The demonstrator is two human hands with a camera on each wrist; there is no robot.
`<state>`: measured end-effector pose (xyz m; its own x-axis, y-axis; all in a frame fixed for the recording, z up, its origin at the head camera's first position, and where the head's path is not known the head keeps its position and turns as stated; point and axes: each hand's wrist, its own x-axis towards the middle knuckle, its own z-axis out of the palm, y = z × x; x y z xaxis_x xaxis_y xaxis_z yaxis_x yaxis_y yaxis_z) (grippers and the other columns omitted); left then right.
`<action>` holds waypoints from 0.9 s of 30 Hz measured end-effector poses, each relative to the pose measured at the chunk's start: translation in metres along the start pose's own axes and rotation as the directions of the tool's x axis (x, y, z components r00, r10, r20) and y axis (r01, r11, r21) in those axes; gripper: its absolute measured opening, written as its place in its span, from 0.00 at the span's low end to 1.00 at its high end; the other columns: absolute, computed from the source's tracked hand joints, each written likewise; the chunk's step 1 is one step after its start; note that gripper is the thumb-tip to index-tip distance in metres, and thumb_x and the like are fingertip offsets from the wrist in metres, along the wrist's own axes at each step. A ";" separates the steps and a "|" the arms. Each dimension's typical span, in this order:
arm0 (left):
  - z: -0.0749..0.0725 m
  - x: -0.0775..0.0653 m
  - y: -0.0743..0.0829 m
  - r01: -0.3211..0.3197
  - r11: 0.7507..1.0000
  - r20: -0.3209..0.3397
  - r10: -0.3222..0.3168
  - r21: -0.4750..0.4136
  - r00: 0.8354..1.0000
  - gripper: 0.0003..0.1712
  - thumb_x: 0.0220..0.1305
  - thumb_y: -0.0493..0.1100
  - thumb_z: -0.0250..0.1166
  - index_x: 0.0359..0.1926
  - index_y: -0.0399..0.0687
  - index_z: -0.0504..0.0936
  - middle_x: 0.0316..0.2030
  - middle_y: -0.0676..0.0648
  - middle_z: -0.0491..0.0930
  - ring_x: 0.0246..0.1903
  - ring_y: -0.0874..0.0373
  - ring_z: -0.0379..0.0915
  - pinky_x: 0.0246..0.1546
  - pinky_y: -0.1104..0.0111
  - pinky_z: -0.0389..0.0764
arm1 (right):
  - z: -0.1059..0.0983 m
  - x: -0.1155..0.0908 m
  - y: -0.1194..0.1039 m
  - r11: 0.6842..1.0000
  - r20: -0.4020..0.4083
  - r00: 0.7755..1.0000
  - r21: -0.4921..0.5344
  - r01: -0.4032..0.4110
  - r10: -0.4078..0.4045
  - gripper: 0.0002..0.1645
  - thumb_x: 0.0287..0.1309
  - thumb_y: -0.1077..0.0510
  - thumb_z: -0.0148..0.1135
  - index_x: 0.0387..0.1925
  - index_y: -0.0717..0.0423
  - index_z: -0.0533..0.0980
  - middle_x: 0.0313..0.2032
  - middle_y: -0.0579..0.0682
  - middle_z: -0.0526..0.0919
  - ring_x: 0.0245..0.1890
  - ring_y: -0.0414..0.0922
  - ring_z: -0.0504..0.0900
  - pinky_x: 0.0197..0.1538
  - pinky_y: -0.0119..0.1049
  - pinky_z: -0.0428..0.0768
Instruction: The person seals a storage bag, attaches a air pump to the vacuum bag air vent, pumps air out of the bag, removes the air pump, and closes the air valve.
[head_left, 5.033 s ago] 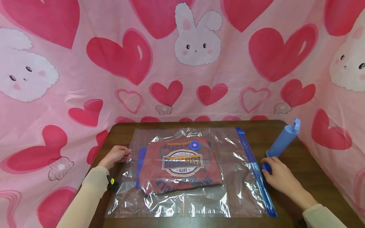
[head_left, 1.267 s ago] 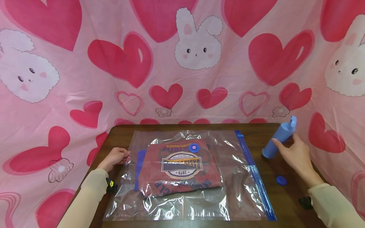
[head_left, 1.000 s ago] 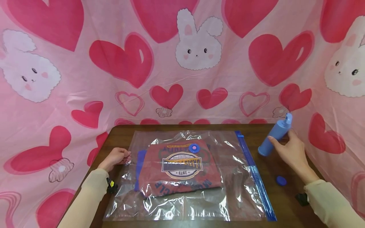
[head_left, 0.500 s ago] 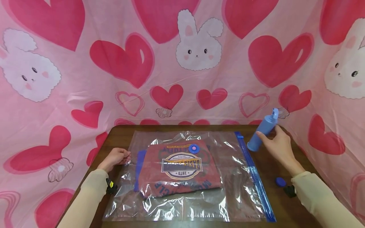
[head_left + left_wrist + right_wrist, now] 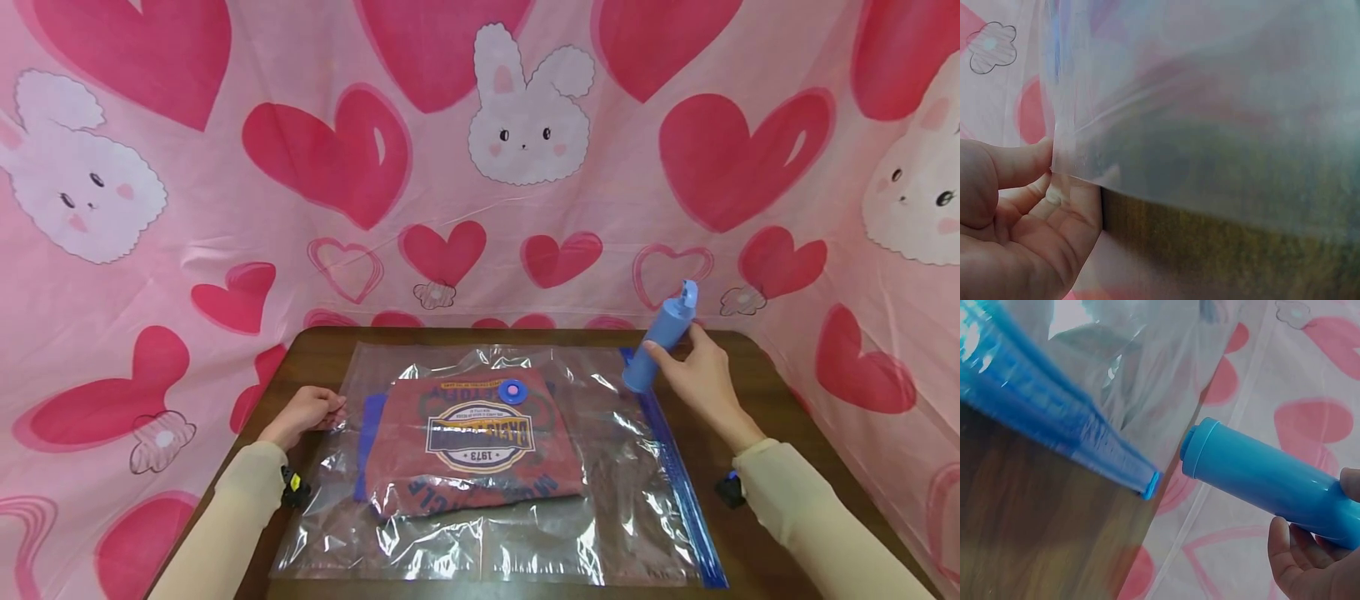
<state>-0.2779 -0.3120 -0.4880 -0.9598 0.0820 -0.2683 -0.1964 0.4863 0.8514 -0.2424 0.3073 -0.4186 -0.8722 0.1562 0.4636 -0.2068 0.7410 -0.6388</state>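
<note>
My left hand [image 5: 313,414] pinches the left edge of a clear vacuum storage bag [image 5: 540,533] between thumb and fingers. In the left wrist view the bag's film [image 5: 1147,150] rises from the thumb tip. My right hand [image 5: 702,375] grips a light blue hand pump [image 5: 662,343], tilted, its lower end overlapping the bag's blue zip strip [image 5: 678,483] in the head view. Inside the bag lies a folded red printed shirt [image 5: 480,492] with a blue cloth [image 5: 372,433] showing at its left. A round blue valve [image 5: 513,392] with a pink centre sits over the shirt.
A round blue cap [image 5: 732,476] on the table is mostly hidden behind my right wrist. The zip slider [image 5: 1150,485] sits at the strip's far end. The dark wooden table [image 5: 772,533] is enclosed by a pink heart-print curtain [image 5: 510,208].
My right hand has left the blue cap on the table, taken hold of the pump and carried it left from the table's right side to the zip strip. The left hand stays put.
</note>
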 end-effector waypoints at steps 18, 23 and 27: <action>0.000 -0.001 0.000 0.016 1.000 -0.003 -0.016 0.022 1.000 0.14 0.79 0.35 0.58 0.42 0.27 0.84 0.31 0.45 0.83 0.30 0.54 0.78 0.36 0.67 0.85 | 0.048 0.016 -0.034 0.989 0.122 0.990 0.140 0.053 -0.070 0.30 0.70 0.49 0.70 0.59 0.67 0.73 0.46 0.67 0.86 0.43 0.62 0.87 0.47 0.61 0.85; 0.000 -0.002 -0.001 0.004 1.000 -0.002 -0.004 0.006 1.000 0.13 0.79 0.34 0.57 0.41 0.26 0.83 0.30 0.46 0.82 0.29 0.55 0.78 0.36 0.67 0.85 | 0.065 0.015 -0.045 0.987 0.167 0.984 0.159 0.034 -0.061 0.29 0.70 0.49 0.70 0.58 0.67 0.73 0.45 0.66 0.86 0.42 0.59 0.87 0.47 0.59 0.85; 0.000 -0.003 0.000 -0.003 1.000 -0.006 0.003 0.006 1.000 0.14 0.79 0.35 0.57 0.40 0.26 0.84 0.30 0.45 0.82 0.29 0.55 0.78 0.36 0.67 0.85 | 0.076 0.014 -0.052 0.983 0.191 0.980 0.181 0.023 -0.058 0.28 0.69 0.50 0.71 0.57 0.66 0.73 0.46 0.64 0.86 0.43 0.58 0.87 0.47 0.56 0.86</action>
<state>-0.2748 -0.3120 -0.4875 -0.9617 0.0783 -0.2628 -0.1921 0.4916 0.8494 -0.2781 0.2208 -0.4254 -0.9273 -0.0146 0.3740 -0.3035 0.6140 -0.7286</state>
